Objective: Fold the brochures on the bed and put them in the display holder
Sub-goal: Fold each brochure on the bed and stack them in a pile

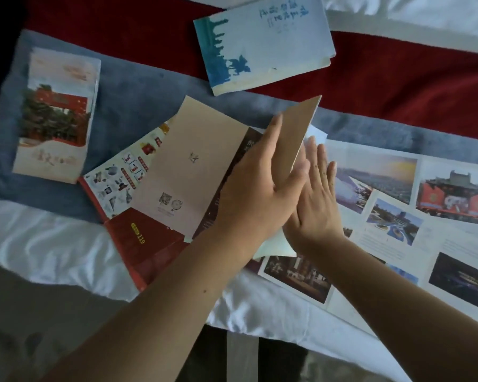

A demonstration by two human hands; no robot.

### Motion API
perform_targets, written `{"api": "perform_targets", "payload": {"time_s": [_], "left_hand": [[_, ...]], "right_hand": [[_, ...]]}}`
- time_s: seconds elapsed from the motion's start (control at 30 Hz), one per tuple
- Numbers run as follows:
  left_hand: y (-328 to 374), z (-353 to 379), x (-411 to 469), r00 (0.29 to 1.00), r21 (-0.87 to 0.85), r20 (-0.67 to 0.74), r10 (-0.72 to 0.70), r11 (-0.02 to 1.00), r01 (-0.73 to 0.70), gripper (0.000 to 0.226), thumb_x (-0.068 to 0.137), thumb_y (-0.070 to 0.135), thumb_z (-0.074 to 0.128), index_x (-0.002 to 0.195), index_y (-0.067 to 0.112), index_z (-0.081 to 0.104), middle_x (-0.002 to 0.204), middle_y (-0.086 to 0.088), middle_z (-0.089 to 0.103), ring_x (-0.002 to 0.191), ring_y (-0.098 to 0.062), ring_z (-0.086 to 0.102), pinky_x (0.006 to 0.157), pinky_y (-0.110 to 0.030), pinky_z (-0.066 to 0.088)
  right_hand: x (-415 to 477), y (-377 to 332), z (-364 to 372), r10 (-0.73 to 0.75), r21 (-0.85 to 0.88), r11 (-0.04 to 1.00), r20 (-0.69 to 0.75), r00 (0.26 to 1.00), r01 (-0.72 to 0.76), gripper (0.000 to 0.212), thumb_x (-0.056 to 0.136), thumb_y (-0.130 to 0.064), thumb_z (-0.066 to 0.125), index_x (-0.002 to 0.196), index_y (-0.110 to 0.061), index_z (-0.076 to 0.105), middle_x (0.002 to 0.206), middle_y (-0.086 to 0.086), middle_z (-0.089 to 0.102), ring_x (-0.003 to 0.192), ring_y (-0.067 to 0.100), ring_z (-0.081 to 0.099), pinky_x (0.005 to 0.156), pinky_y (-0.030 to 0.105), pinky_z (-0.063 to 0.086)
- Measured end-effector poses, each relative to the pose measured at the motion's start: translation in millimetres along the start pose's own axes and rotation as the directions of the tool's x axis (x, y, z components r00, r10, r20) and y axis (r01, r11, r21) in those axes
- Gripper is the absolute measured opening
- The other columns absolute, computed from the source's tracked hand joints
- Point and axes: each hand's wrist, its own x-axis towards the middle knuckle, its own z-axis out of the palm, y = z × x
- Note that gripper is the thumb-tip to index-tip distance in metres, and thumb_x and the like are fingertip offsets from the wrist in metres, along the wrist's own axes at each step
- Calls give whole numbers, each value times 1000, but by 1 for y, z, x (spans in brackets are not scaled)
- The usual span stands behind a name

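Beige brochure [193, 166]: it lies on the bed [53, 244] directly under the hands, and one panel stands up, half turned over; the fold is in progress, not pressed flat yet.
Left hand [257, 194]: flat and open, the fingers straight against the near face of the raised panel; it grips nothing.
Right hand [315, 197]: also flat and open, pressed against the far face of the same panel, so the panel is between both palms.
Red brochure [130, 216]: partly under the beige one, to the left of the hands, still spread open.
Photo brochure [398, 216]: wide open, to the right of the hands and passing beneath them; not folded.
Blue brochure [262, 42]: beyond the hands, it looks already folded.
Garden brochure [57, 114]: far left of the hands, it also looks folded.
Display holder: not in view.
Progress: it seems two brochures are folded, one is in hand, two remain; none is seen placed in the holder.
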Motion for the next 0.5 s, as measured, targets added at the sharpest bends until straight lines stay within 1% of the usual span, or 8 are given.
{"api": "perform_targets", "payload": {"time_s": [0.03,0.1,0.17,0.23,0.33,0.4,0.5], "left_hand": [[-2,-9,-2,999,32,-35,19,999,-18,68,104,48,53,163,30,25,154,8,52,135,-7,55,107,-35,53],[-7,-27,-3,996,63,-86,28,998,-23,62,106,41,51,163,29,27,152,6,55,130,-10,59,102,-36,56],[-12,-47,-4,992,95,-123,24,995,-13,62,106,39,51,162,31,26,150,5,57,125,-11,62,98,-35,59],[-20,-66,-4,988,109,-152,35,994,-19,63,105,35,53,162,30,27,151,3,56,125,-12,63,96,-33,59],[-35,-91,-1,985,139,-173,15,990,9,59,106,22,53,161,26,33,153,1,54,131,-16,59,103,-32,54],[-47,-103,1,985,211,-173,15,977,22,59,103,15,52,159,22,37,154,-2,53,136,-21,55,106,-37,50],[-68,-111,0,988,319,-152,-16,946,65,63,102,14,51,161,24,32,159,-1,45,143,-22,46,106,-41,47]], "right_hand": [[3,-8,2,-10,5,1000,4,1000,10,65,106,-43,3,164,-16,-6,171,9,-12,157,22,-19,128,50,-4],[9,-25,5,-32,28,999,9,999,31,67,105,-49,-3,164,-19,-6,171,7,-13,156,21,-19,128,48,-6],[14,-41,9,-58,52,997,22,998,57,71,103,-55,-7,164,-21,-5,171,5,-12,157,20,-17,128,48,-6],[18,-55,16,-87,56,995,45,995,84,71,103,-57,-6,164,-22,-4,172,5,-11,157,21,-15,128,50,-4],[23,-74,30,-100,29,995,85,991,97,66,105,-56,2,164,-28,-6,172,3,-11,157,20,-14,128,50,-1],[24,-85,40,-99,15,995,111,989,98,63,107,-55,8,163,-32,-10,171,1,-15,157,20,-16,128,50,-2],[25,-98,52,-89,-9,996,133,987,91,63,106,-54,12,163,-35,-9,171,4,-18,156,24,-19,128,50,-2]]}}
